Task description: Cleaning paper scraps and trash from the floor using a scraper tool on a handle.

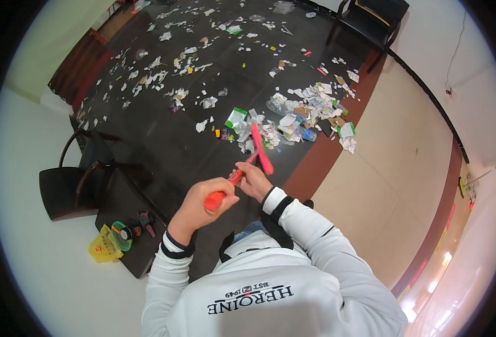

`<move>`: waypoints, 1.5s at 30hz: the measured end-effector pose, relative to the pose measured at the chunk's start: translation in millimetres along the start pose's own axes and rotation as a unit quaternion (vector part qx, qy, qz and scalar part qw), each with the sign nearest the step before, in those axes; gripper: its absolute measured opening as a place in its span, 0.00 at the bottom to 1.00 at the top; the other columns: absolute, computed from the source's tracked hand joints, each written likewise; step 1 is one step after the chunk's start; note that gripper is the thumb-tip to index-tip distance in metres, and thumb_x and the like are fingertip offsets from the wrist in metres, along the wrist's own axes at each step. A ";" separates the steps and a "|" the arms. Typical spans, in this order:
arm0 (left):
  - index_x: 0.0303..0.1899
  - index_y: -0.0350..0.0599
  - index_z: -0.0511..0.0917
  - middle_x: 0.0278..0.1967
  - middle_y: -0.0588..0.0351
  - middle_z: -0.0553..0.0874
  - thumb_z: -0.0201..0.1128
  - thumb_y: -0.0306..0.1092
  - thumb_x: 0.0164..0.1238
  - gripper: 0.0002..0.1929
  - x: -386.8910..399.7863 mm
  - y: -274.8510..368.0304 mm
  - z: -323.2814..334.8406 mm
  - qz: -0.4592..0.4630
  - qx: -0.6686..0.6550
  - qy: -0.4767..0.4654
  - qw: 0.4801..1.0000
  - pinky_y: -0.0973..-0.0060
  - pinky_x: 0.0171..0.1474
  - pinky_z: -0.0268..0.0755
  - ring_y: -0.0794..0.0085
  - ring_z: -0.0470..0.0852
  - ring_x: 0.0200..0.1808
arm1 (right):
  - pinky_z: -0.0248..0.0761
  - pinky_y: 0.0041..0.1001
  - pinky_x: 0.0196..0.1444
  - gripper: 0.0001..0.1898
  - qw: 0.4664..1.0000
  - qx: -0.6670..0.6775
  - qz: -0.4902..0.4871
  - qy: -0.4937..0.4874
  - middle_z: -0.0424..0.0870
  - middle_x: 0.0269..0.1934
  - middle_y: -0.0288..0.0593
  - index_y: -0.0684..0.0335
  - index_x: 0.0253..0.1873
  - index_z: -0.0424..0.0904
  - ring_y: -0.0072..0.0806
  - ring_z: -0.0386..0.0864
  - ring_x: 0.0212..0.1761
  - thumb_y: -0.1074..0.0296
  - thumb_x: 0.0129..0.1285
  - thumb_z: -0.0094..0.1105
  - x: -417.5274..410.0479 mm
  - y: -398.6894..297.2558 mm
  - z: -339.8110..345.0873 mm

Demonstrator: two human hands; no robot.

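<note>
A broom with a red handle (pixel 233 179) and a pink bristle head (pixel 261 148) slants away from me over the dark tiled floor. My left hand (pixel 203 206) is wrapped around the top end of the handle. Lower on the same handle, my right hand (pixel 252 181) grips it close to the head. The bristles lie against the near edge of a heap of paper scraps and wrappers (pixel 313 105). A green-edged packet (pixel 236 118) and a blue-tinted plastic bottle (pixel 309 135) are among this litter.
Torn paper (pixel 159 78) is strewn across the far floor. A black chair (pixel 77 181) is at left, another chair (pixel 368 21) at far right. A low dark table (pixel 134 257) bears a yellow bag (pixel 104 248) and a green dish (pixel 119 234). Beige tiles (pixel 378 168) begin past a reddish-brown strip.
</note>
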State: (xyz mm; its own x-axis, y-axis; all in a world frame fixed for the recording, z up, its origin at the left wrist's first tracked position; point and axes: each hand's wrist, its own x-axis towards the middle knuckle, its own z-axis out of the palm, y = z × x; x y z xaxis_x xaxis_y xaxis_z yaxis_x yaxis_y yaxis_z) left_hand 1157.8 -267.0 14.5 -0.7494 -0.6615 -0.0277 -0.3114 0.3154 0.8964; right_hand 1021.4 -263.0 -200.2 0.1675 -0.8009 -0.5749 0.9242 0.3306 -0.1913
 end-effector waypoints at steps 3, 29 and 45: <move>0.28 0.40 0.75 0.28 0.53 0.80 0.68 0.25 0.52 0.08 -0.8 3.1 16.9 0.043 0.096 -0.024 0.994 0.71 0.36 0.71 0.60 0.79 0.29 | 0.77 0.39 0.42 0.05 1.000 0.006 -0.019 -0.018 0.74 0.34 0.43 0.61 0.46 0.71 0.36 0.77 0.37 0.70 0.68 0.51 -2.0 -5.8 -3.9; 0.31 0.37 0.78 0.32 0.57 0.81 0.63 0.24 0.60 0.02 10.8 -40.3 6.6 -0.038 -0.173 0.024 0.984 0.80 0.36 0.68 0.78 0.76 0.31 | 0.77 0.33 0.34 0.05 0.992 -0.119 -0.027 0.024 0.74 0.32 0.40 0.62 0.41 0.70 0.30 0.77 0.30 0.68 0.69 0.48 -22.3 -22.3 -14.2; 0.32 0.37 0.76 0.32 0.53 0.81 0.66 0.22 0.55 0.06 10.4 -9.2 14.5 0.031 -0.005 0.071 0.997 0.76 0.40 0.71 0.70 0.80 0.33 | 0.77 0.35 0.42 0.11 0.990 -0.116 -0.050 -0.065 0.75 0.39 0.39 0.62 0.53 0.71 0.27 0.77 0.37 0.65 0.70 0.50 6.6 -35.1 5.2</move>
State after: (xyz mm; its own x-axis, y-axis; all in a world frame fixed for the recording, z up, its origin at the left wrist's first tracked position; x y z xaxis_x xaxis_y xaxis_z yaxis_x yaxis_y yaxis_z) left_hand 1144.4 -266.9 -0.4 -0.6770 -0.7303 0.0908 -0.2597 0.3526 0.8990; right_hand 991.8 -282.4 -193.1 0.1356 -0.8875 -0.4403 0.8369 0.3405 -0.4286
